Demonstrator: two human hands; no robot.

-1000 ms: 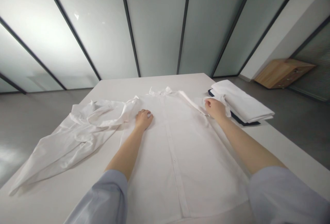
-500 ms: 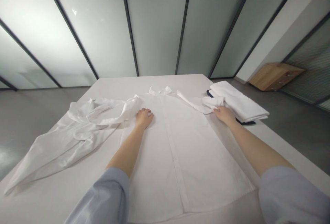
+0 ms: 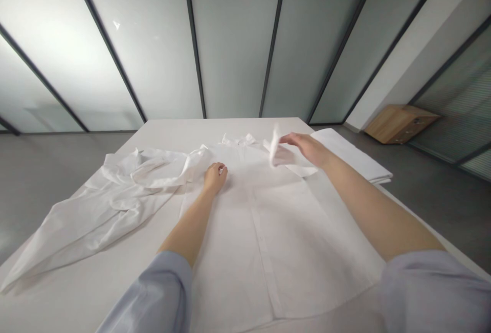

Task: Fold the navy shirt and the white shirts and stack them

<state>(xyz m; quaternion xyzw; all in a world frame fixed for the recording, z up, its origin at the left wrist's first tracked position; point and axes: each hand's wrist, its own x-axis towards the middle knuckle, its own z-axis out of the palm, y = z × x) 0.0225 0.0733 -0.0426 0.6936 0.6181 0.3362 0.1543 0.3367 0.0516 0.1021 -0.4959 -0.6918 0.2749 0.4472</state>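
A white short-sleeved shirt (image 3: 245, 241) lies spread flat, its collar at the far end and its button placket running toward me. My left hand (image 3: 215, 175) rests on the upper left of the shirt, fingers loosely bent and a gap showing beside the thumb; no cloth shows gripped in it. Over the upper right part, my right hand (image 3: 307, 146) has the shirt's sleeve (image 3: 282, 155) by its end, raised and folded inward toward the collar. The sleeve's tip is blurred, and the right fingertips are partly hidden by it.
A crumpled white garment (image 3: 130, 190) covers the left side of the white table (image 3: 172, 126). Folded white cloth (image 3: 353, 156) lies at the right edge, partly behind my right forearm. Beyond are frosted glass panels (image 3: 233, 41) and a wooden cabinet (image 3: 399, 123) on the floor.
My right hand has lifted the sleeve and moved it left, from beside the folded cloth to over the shirt. My left hand has stayed almost in place.
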